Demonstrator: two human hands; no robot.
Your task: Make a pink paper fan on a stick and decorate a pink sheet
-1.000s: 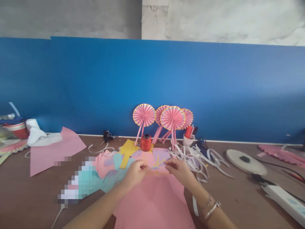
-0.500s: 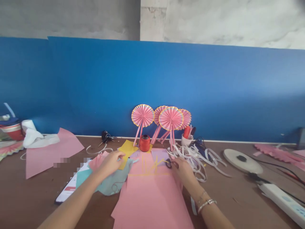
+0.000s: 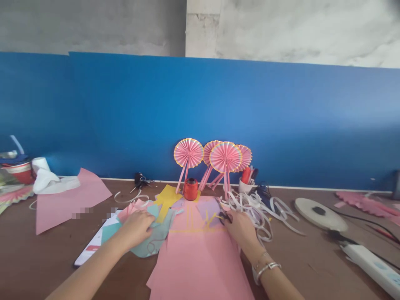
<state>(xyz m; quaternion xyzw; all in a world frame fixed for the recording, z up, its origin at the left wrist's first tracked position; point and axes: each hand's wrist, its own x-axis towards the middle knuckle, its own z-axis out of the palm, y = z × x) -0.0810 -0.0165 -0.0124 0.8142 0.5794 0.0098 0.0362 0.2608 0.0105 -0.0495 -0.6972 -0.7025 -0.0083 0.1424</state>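
Observation:
My left hand [image 3: 139, 227] hovers over or rests on teal paper scraps [image 3: 158, 239], its fingers loosely bent, with nothing visible in them. My right hand [image 3: 240, 227] grips dark-handled scissors [image 3: 225, 216] at the right side of the paper stack. Between the hands lies a stack of pink paper sheets [image 3: 200, 262]. Thin yellow paper strips [image 3: 211, 221] lie across its upper part, beside a lilac paper piece [image 3: 204, 207]. Yellow paper [image 3: 167, 198] is beyond my left hand. A red spool-like object [image 3: 190, 189] stands behind the stack.
Pink pleated paper fans [image 3: 225, 157] lean against the blue partition [image 3: 140, 104]. Curled white strips [image 3: 250, 206] lie beside a white cup [image 3: 245, 185]. A power strip [image 3: 371, 262] and a cream round disc [image 3: 320, 212] are on the right. A phone [image 3: 93, 250] lies left.
My left hand has moved down and left, away from the yellow paper and over the teal scraps. My right hand, with the scissors, has shifted slightly. The view has tilted a little.

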